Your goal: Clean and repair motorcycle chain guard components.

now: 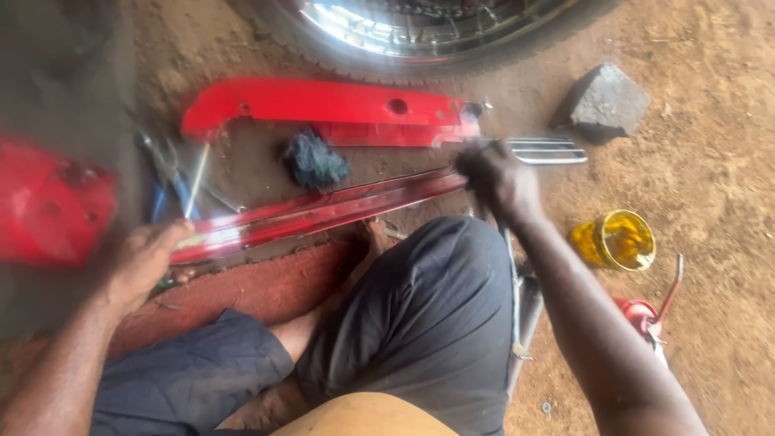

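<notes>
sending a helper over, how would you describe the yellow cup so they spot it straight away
Start at the big wheel at the top, drop past the grey stone to the bare dirt right of the person's right hand. The cup is a small, clear yellow container, the only yellow thing there, just above a red oil can.

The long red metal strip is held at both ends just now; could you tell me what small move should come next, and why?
Probably steady the red strip before working on it. The left hand presses its near end and the right hand grips the far end, but the picture is motion-blurred, so the strip seems unsettled. The blue-handled pliers lie close to the left hand.
</notes>
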